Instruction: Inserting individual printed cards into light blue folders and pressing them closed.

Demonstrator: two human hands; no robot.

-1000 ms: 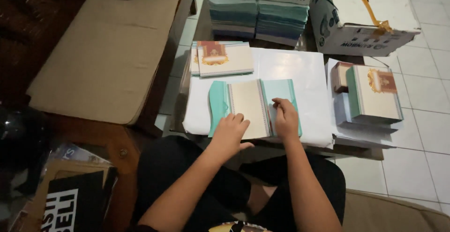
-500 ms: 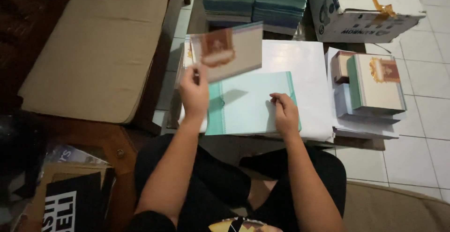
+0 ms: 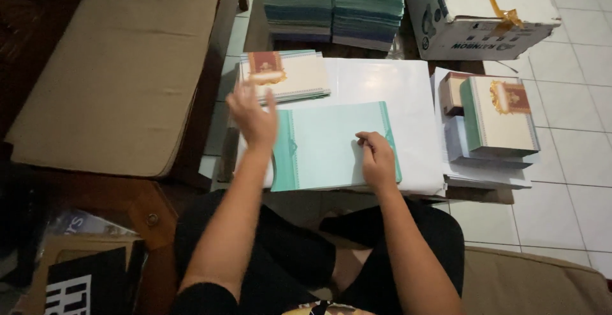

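Since 0.5 s ago: cream card with the red-gold crest is out of the left hand (image 3: 253, 116) and lies on the small stack of cards (image 3: 285, 75) at the back left of the tabletop (image 3: 408, 85). Left hand now empty, fingers spread, hovering just in front of that stack, over the left edge of the green sheet (image 3: 328, 146).

Head view, surface: white tabletop, green sheet flat in the middle, near the person. Second stack of cream and green cards (image 3: 494, 121) on the right. Piles of teal paper (image 3: 331, 6) and a white cardboard box (image 3: 478, 12) behind. Pale tiled floor (image 3: 574, 149) right, beige cushion (image 3: 115, 66) left.

Hands: right hand (image 3: 377, 161) palm down, fingertips pressed on the sheet's right part, not gripping. Both forearms reach forward from the lap, hands well apart.
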